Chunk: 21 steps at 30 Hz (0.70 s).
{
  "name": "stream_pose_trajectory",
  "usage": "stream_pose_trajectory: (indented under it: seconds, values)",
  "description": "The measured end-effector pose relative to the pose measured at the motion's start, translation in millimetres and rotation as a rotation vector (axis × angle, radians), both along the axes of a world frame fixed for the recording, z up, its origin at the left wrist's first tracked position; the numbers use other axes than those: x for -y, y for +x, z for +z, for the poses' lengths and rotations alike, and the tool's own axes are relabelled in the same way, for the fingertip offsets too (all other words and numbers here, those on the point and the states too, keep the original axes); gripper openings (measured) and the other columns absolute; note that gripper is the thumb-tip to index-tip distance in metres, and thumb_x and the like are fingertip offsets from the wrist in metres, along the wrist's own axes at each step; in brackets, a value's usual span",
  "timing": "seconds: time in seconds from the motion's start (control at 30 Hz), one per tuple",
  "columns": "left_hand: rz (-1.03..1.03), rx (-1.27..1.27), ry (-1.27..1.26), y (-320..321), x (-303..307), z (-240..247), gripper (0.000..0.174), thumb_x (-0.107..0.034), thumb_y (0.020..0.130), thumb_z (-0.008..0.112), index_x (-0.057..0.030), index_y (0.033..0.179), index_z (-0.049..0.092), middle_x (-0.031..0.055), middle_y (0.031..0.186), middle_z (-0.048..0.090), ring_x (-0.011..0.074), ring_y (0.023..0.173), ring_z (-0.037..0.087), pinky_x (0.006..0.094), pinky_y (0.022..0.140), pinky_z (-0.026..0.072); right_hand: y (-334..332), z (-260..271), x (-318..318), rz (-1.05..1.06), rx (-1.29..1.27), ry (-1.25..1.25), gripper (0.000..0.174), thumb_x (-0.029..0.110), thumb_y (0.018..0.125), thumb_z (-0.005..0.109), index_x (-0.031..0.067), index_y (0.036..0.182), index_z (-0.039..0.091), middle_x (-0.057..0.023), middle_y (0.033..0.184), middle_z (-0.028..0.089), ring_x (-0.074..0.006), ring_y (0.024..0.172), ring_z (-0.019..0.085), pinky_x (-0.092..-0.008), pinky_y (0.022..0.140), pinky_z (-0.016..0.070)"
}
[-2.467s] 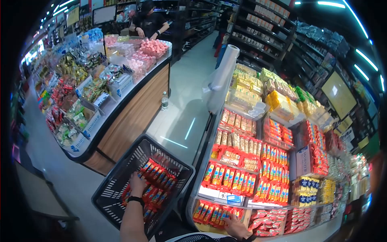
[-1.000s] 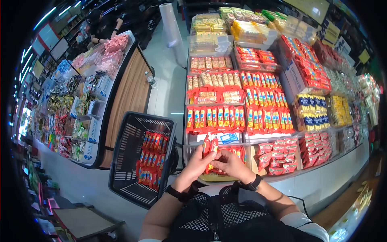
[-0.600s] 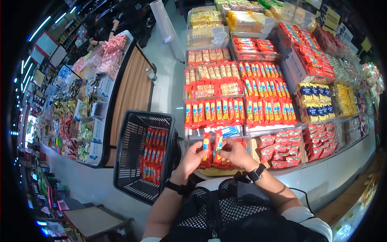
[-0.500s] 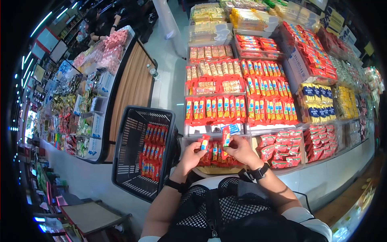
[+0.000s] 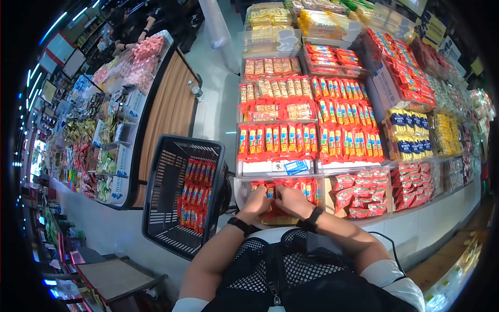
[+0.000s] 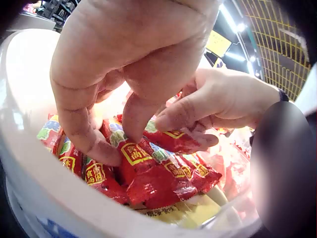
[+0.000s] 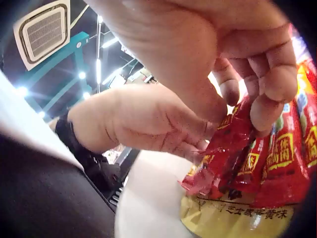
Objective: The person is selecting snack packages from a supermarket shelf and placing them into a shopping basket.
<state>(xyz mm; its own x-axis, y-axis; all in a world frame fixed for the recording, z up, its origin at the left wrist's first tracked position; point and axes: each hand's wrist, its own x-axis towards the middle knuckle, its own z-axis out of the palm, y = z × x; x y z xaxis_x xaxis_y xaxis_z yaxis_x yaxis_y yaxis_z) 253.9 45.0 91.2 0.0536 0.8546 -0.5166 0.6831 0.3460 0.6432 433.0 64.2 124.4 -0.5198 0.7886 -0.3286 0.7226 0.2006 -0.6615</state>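
My left hand [image 5: 255,203] and right hand [image 5: 292,202] are side by side, low in the front bin of the candy display. In the left wrist view, my left thumb and finger pinch a red-wrapped snack bar [image 6: 131,153] with yellow lettering among others like it. Another red-wrapped bar [image 6: 171,140] is between the thumb and fingers of my right hand [image 6: 223,96]. The right wrist view shows a red wrapper [image 7: 230,134] pinched under my right fingertips. The bin's pale curved rim [image 6: 25,124] runs in front, and a yellow packet [image 6: 185,210] lies beneath the bars.
To the left stands a black shopping basket [image 5: 156,177] with rows of red bars [image 5: 195,195] inside. More red bars [image 5: 278,140] fill the tiers behind the bin. A wood-sided candy counter [image 5: 169,109] and a water bottle [image 5: 197,92] are farther left. Another person [image 5: 132,31] stands behind that counter.
My left hand has left the basket for the bin. Both hands lifted a bar each, held them upright apart, then lowered into the bin and came together. My view turned toward the display.
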Motion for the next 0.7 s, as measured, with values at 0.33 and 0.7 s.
stream_pose_trajectory:
  seconds: [0.33,0.7]
  values:
    - [0.06,-0.078,0.165,12,2,5,0.042,-0.02,0.08,0.078,0.002,0.11,0.057,0.0271,0.106,0.067,0.0446,0.106,0.062,0.0487,0.089,0.0499,1,-14,14,-0.011,0.096,0.126,0.03,0.021,0.088,0.064,0.003,0.11,0.056,-0.0213,0.098,0.066,-0.0389,0.094,0.066,-0.05,0.077,0.0525]
    - [0.137,0.091,0.199,12,4,-6,0.039,-0.015,0.079,0.078,-0.0002,0.108,0.057,0.0234,0.1,0.067,0.0422,0.099,0.064,0.0479,0.083,0.0502,13,-16,20,0.106,0.098,0.224,0.027,0.024,0.091,0.062,0.0067,0.111,0.062,-0.0146,0.092,0.065,-0.0341,0.088,0.066,-0.0466,0.075,0.0532]
